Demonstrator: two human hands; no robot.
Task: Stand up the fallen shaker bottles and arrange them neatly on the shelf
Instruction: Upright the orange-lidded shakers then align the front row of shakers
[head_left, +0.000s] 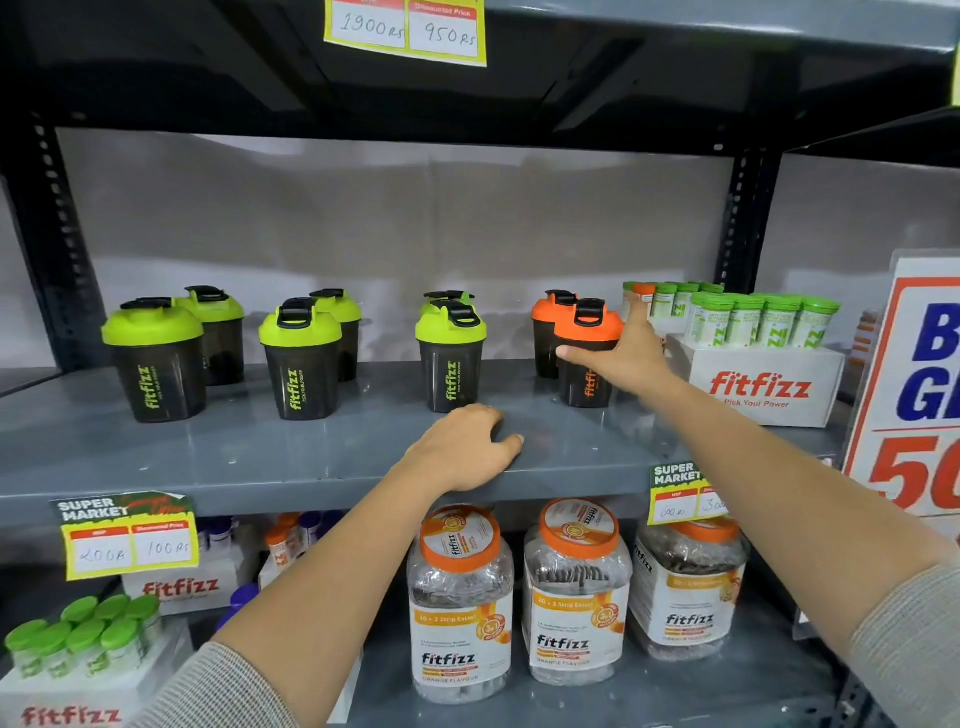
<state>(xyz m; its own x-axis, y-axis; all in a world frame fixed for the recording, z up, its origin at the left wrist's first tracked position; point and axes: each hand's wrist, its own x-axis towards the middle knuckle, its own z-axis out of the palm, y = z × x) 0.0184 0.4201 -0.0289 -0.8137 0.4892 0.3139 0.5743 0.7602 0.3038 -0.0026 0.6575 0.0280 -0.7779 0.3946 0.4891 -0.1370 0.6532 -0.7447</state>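
Head camera looks onto the grey shelf (208, 457) where all the shaker bottles in sight stand upright, set in pairs, one behind another. The front orange-lidded shaker (587, 358) is the one in hand: the right hand (631, 358) wraps its right side, thumb laid across the front just under the lid and fingers reaching up past the lid's far edge. That grip is closed on the bottle near its top, which seems meant for turning or nudging it so the logo faces out and it lines up in front of the rear orange shaker (550, 332), which stands just behind and to its left. To the right, close by, a white fitfizz box (758, 387) carries green-capped tubes (758, 319), so the orange pair has little room on that side.

The left hand (467, 449) rests palm down on the shelf's front lip, fingers loosely curled and holding nothing; it looks like a brace for the reach. Just beyond it stands a green-lidded shaker (451, 356) with its partner behind, and two more green pairs (301, 358) (156, 358) sit further left at roughly even gaps. No bottle appears to lie on its side, so the work looks near its end, down to squaring up the row.
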